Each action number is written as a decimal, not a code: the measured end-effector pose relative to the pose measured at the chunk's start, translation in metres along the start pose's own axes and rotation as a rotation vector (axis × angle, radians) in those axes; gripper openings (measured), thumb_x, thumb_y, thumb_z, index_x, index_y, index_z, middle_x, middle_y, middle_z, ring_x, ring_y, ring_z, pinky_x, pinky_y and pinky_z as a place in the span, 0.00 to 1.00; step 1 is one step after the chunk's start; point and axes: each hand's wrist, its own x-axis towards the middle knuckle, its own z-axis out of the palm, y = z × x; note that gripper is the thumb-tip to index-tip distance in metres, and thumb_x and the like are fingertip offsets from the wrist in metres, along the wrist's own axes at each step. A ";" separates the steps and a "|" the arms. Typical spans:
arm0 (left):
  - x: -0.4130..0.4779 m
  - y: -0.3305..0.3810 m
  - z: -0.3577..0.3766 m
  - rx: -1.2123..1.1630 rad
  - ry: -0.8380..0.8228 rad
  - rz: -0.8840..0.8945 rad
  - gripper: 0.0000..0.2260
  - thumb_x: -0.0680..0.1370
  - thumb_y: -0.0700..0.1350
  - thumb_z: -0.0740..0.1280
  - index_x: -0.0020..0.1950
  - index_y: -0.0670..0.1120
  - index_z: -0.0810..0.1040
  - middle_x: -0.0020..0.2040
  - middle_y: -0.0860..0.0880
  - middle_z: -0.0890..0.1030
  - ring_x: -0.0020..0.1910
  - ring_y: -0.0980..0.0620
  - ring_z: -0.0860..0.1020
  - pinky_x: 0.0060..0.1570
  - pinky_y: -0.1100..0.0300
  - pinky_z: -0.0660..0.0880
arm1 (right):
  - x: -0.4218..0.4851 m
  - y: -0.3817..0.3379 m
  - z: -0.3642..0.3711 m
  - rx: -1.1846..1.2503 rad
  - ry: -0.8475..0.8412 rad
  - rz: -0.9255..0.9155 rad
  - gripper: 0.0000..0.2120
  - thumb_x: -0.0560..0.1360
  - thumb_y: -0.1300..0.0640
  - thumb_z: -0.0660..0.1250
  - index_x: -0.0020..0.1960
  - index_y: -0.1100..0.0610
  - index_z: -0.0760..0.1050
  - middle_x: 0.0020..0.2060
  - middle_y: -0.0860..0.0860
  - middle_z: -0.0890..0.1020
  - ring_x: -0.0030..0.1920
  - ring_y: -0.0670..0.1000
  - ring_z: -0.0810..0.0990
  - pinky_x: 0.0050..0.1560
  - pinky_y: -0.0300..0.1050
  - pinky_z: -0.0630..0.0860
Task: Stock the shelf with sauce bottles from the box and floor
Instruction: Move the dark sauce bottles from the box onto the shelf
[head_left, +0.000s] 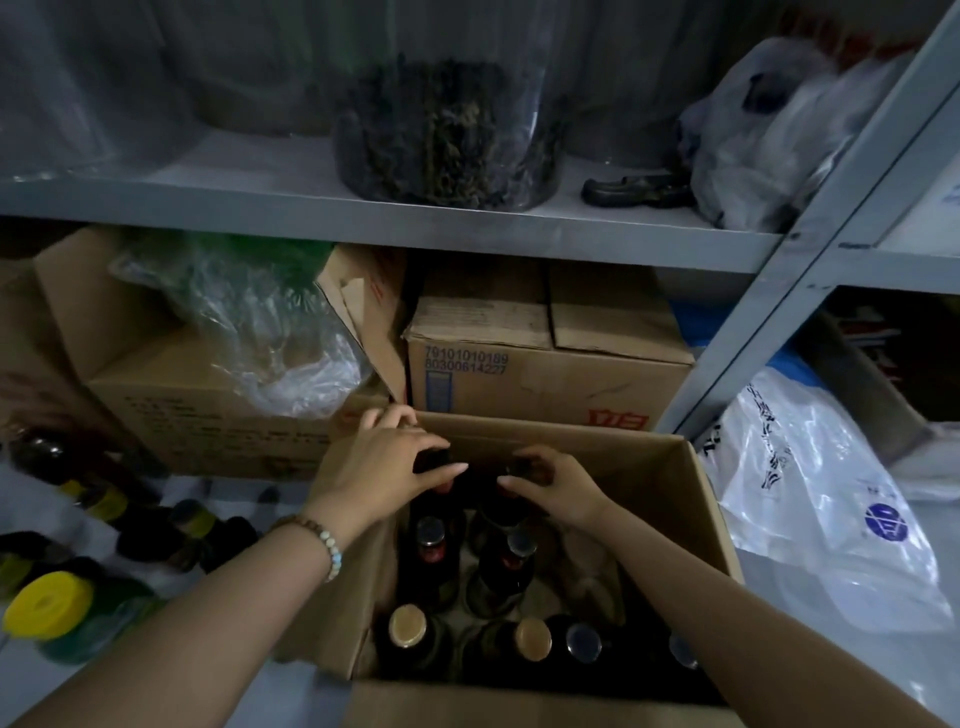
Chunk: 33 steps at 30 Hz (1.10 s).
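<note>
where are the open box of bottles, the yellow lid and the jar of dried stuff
open box (675, 499), head view, inner face of its right wall
yellow lid (49, 603), head view, flat top of the lid
jar of dried stuff (447, 135), head view, middle of its clear side

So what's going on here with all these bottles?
A person reaches into an open cardboard box on the floor. The left hand grips the cap of one dark bottle at the box's far end, and the right hand grips a neighbouring bottle. More bottles stand in the box; other bottles lie on the floor to the left.
</note>
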 end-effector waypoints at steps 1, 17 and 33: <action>0.001 0.003 0.001 -0.016 0.003 0.005 0.39 0.64 0.78 0.42 0.60 0.60 0.77 0.54 0.53 0.71 0.60 0.52 0.63 0.54 0.58 0.55 | 0.002 0.004 0.002 0.003 0.012 -0.019 0.21 0.69 0.50 0.74 0.59 0.56 0.76 0.53 0.49 0.81 0.55 0.48 0.79 0.56 0.39 0.74; 0.017 0.046 0.023 -0.445 -0.312 -0.038 0.12 0.77 0.52 0.65 0.51 0.45 0.68 0.45 0.45 0.79 0.39 0.48 0.81 0.41 0.53 0.77 | -0.002 0.036 -0.008 0.080 0.063 -0.138 0.12 0.70 0.54 0.74 0.51 0.55 0.79 0.44 0.44 0.82 0.45 0.38 0.79 0.44 0.27 0.73; 0.014 0.041 0.001 -0.886 -0.094 -0.082 0.07 0.74 0.40 0.70 0.49 0.41 0.75 0.40 0.46 0.80 0.33 0.51 0.82 0.35 0.61 0.79 | -0.031 0.011 -0.017 0.052 0.162 -0.172 0.11 0.72 0.53 0.72 0.54 0.48 0.77 0.48 0.41 0.81 0.51 0.37 0.78 0.56 0.33 0.73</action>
